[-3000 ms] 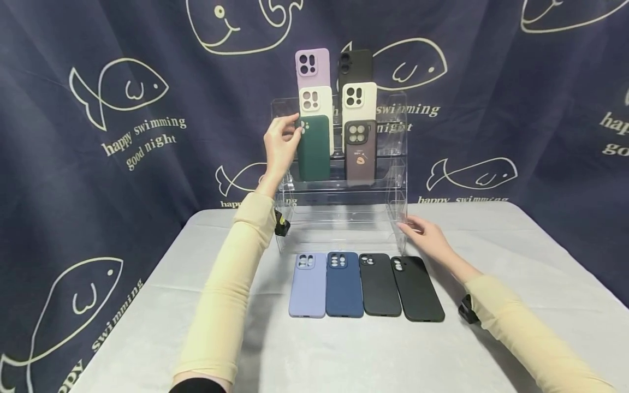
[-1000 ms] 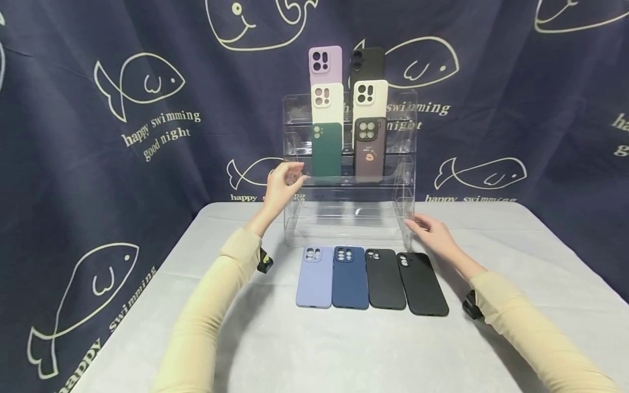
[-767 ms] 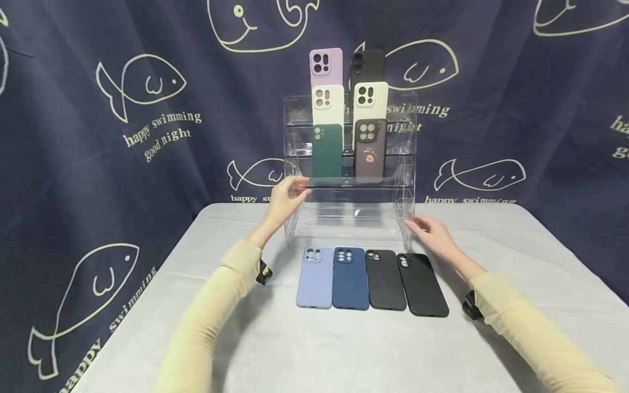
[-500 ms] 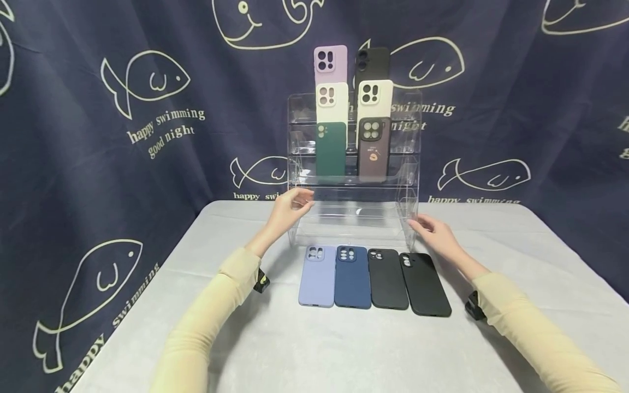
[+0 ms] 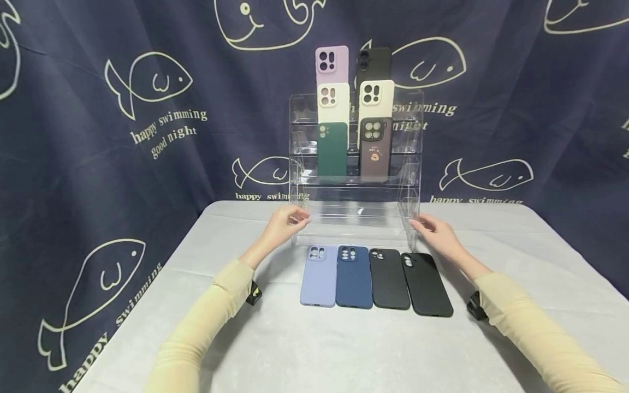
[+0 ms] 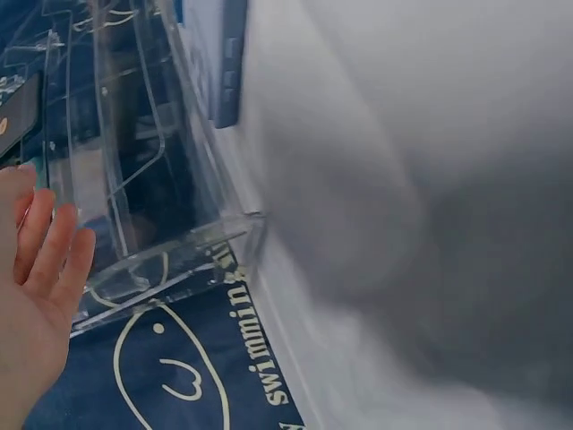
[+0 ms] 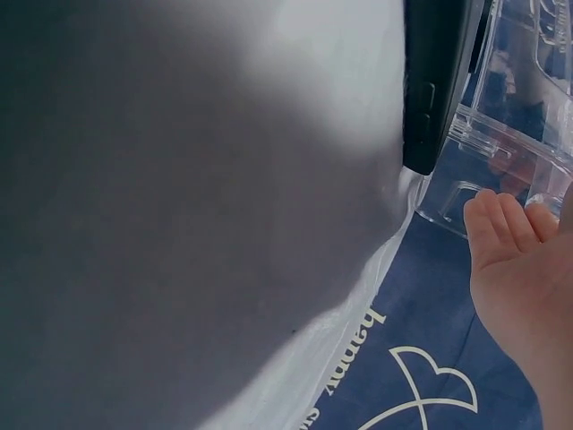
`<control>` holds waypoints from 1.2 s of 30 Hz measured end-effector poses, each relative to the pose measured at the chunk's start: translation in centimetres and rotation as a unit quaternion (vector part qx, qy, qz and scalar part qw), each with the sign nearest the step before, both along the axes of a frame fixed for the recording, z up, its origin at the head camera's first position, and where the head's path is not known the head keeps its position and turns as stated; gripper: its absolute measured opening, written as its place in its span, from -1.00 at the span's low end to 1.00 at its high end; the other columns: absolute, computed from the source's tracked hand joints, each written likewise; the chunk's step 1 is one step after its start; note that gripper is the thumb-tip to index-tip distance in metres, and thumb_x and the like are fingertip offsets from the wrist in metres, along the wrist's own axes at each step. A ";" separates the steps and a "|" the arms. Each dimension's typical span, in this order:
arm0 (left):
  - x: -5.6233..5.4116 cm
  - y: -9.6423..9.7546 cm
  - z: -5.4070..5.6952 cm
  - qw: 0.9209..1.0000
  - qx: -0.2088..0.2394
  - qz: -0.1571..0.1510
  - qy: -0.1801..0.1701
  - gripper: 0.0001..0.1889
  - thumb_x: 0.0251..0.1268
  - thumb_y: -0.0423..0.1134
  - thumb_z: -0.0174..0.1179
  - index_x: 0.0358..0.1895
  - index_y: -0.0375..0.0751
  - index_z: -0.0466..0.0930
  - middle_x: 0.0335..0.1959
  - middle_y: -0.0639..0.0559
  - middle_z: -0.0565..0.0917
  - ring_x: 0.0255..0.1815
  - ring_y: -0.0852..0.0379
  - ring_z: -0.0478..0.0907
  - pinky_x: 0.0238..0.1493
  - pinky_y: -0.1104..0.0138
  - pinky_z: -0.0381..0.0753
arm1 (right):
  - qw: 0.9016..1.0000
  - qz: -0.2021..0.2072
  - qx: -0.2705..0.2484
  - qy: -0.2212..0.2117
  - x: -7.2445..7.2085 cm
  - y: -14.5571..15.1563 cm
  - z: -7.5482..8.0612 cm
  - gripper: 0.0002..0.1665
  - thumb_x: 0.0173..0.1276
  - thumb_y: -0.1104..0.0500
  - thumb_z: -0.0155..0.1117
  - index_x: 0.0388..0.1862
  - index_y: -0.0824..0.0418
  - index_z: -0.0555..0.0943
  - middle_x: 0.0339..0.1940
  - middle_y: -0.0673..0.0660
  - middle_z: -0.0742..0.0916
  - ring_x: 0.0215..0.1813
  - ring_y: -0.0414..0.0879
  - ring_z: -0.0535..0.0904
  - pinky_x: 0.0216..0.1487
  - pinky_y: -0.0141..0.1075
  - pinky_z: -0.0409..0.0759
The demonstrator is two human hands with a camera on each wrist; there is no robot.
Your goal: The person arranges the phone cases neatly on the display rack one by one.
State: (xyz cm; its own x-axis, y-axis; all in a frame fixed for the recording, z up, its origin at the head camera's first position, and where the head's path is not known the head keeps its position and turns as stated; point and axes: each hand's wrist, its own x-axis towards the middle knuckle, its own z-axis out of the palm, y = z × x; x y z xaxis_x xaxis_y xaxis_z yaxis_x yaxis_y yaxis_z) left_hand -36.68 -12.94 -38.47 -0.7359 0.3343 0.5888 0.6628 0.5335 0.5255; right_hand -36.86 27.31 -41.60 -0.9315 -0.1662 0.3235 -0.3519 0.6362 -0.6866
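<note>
A clear tiered display rack [image 5: 358, 225] stands on the table. My left hand [image 5: 285, 225] is at its lower left side, fingers loosely bent and holding nothing; in the left wrist view the fingers [image 6: 55, 246] lie beside the clear plastic. My right hand [image 5: 437, 233] touches the rack's lower right side, its fingers [image 7: 501, 224] fairly straight in the right wrist view. Upright in the rack are a green phone case [image 5: 332, 153], a dark translucent case [image 5: 375, 158], white cases [image 5: 333, 103] [image 5: 377, 103], a lilac case [image 5: 334, 65] and a black case [image 5: 377, 65].
In front of the rack, a periwinkle case [image 5: 318, 278], a navy case [image 5: 354, 279], a dark grey case [image 5: 390, 281] and a black phone case [image 5: 427, 286] lie flat in a row on the white tablecloth [image 5: 354, 355]. A navy fish-print curtain [image 5: 172, 136] hangs behind.
My left hand has left the green case and moved down along the rack's left side to its lower part. The right hand stays at the right side. The head view has shifted slightly.
</note>
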 end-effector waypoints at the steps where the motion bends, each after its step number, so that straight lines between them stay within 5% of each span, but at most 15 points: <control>1: 0.1 -0.1 -0.2 1.000 -0.004 -0.003 -0.004 -0.87 0.15 -0.37 0.26 -0.24 -0.35 0.63 -0.30 -0.16 0.71 -0.34 0.02 0.65 -0.29 0.43 0.68 | 1.000 0.000 0.000 0.000 0.0 0.0 0.0 -0.33 0.45 -0.09 0.00 0.28 0.43 0.35 0.19 0.49 0.49 0.16 0.38 0.46 0.22 0.16 0.41; 13: 0.9 -1.4 -1.8 1.000 -0.015 -0.022 -0.003 -0.86 0.15 -0.40 0.26 -0.23 -0.39 0.63 -0.35 -0.13 0.71 -0.37 0.04 0.63 -0.25 0.37 0.68 | 1.000 -0.002 -0.005 -0.001 0.1 0.3 -0.3 -0.34 0.45 -0.09 0.00 0.27 0.42 0.37 0.19 0.49 0.49 0.17 0.38 0.46 0.23 0.17 0.41; 24: 1.5 -2.8 -2.9 0.992 -0.120 -0.014 0.028 -0.87 0.15 -0.34 0.26 -0.23 -0.27 0.63 -0.29 -0.06 0.70 -0.27 0.08 0.64 -0.09 0.30 0.67 | 1.000 0.003 -0.003 0.000 0.2 0.2 -0.4 -0.34 0.45 -0.08 0.00 0.26 0.43 0.36 0.18 0.49 0.50 0.16 0.39 0.46 0.21 0.17 0.42; 36: 1.7 -2.0 -3.0 0.984 -0.177 -0.009 0.006 -0.85 0.20 -0.24 0.24 -0.21 -0.22 0.63 -0.27 -0.02 0.69 -0.24 0.11 0.62 -0.11 0.31 0.66 | 1.000 0.000 -0.005 -0.001 -0.1 -0.1 -0.1 -0.32 0.45 -0.09 0.00 0.27 0.43 0.35 0.20 0.50 0.48 0.17 0.39 0.45 0.22 0.17 0.41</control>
